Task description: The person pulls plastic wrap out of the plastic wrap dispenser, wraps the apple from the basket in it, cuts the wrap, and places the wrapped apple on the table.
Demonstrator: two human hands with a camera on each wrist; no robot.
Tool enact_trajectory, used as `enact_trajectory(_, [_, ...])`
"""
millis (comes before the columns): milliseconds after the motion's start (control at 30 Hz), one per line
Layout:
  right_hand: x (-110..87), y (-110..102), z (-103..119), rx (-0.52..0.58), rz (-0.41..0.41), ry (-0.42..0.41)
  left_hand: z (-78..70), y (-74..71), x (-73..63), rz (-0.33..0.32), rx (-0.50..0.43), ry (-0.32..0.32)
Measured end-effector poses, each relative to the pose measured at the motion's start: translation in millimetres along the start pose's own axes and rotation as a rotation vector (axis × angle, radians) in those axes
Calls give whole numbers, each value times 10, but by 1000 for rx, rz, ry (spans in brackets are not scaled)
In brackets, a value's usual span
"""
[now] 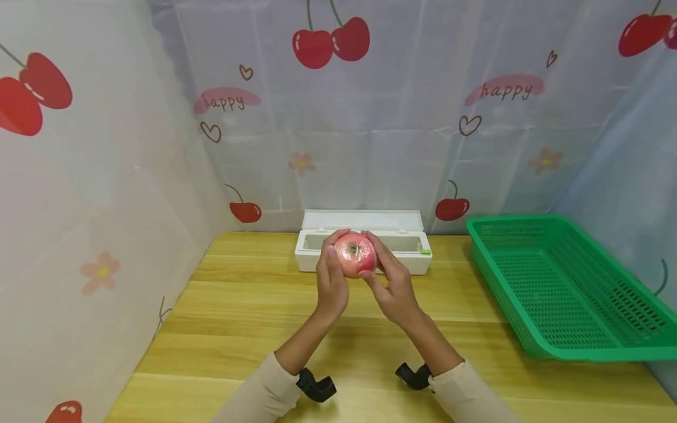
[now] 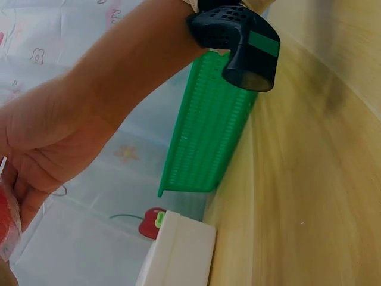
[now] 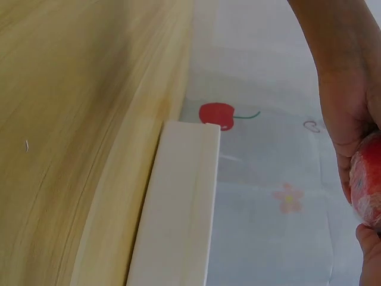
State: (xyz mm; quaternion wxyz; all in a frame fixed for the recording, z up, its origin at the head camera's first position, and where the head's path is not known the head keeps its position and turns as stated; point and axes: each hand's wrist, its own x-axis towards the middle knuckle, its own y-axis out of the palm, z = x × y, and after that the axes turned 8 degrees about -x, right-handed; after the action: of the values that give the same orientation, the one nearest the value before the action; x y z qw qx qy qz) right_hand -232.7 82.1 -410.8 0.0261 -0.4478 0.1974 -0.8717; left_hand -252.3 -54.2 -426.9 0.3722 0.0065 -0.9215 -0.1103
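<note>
A red apple [image 1: 354,255] in shiny clear film is held between both hands, raised over the table. My left hand [image 1: 332,282] grips its left side, and my right hand [image 1: 392,288] grips its right side with the thumb low on the front. In the left wrist view the wrapped apple [image 2: 8,223] shows only at the left edge; in the right wrist view the apple [image 3: 367,179] sits at the right edge between the hands. Behind the apple stands a long white box [image 1: 365,262] with its lid [image 1: 362,220] raised, partly hidden by the hands.
A green plastic basket [image 1: 545,346] with slotted sides stands on the right of the wooden table [image 1: 238,341]. Curtains [image 1: 370,158] printed with cherries enclose the back and sides. Each wrist wears a black camera mount [image 1: 316,386].
</note>
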Motion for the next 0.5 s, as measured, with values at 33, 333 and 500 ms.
enact_trajectory(33, [9, 1, 26, 19, 4, 8, 2, -8, 5, -3, -10, -4])
enact_trajectory(333, [-32, 17, -35, 148, 35, 183, 39, -52, 25, -24, -38, 1])
enact_trajectory(500, [-20, 8, -95, 345, 65, 287, 39, -73, 57, -10, -39, 61])
